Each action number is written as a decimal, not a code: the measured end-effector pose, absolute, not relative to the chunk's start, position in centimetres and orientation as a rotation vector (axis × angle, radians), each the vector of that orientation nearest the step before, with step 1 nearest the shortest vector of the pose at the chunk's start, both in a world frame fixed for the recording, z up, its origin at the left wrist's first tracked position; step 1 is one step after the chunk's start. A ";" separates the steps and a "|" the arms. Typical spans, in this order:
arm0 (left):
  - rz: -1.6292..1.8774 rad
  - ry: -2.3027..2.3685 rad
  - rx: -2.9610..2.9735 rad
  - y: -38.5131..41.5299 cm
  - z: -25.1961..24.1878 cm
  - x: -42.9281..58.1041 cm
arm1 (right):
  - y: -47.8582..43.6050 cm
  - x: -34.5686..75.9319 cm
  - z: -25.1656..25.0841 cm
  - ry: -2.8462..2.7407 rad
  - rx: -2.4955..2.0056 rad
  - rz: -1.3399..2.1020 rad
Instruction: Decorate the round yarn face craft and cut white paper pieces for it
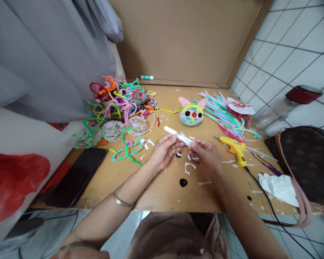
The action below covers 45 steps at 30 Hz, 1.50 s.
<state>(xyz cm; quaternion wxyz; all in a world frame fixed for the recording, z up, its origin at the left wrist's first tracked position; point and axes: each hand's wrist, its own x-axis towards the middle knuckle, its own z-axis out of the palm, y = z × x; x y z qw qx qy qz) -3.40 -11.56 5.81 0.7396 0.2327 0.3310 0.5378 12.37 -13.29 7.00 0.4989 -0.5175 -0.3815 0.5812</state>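
Note:
A narrow white strip is stretched between my two hands above the middle of the table. My left hand pinches it near its left part, and a piece of the strip sticks out past the fingers. The fingers of my right hand are closed on its right end. White paper cut-outs and a round black piece lie below the hands. Behind them sits a round ball figure with pink ears, black eyes and a red nose.
Tangled pipe cleaners fill the back left, with a black phone in front. At right are straight pipe cleaners, a yellow glue gun with its cable, crumpled tissue, a brown bag and a bottle.

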 end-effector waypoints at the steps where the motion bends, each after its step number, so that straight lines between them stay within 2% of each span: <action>1: 1.168 0.723 0.495 -11.5 5.8 -3.4 | -13.3 12.4 7.0 -0.910 -1.248 1.400; 25: 1.262 0.771 0.471 -11.3 5.8 -3.3 | -13.7 12.2 6.5 -1.092 -1.223 1.288; 45: 1.092 0.721 0.561 -12.3 5.8 -2.9 | -13.8 11.5 6.1 -1.012 -1.228 1.050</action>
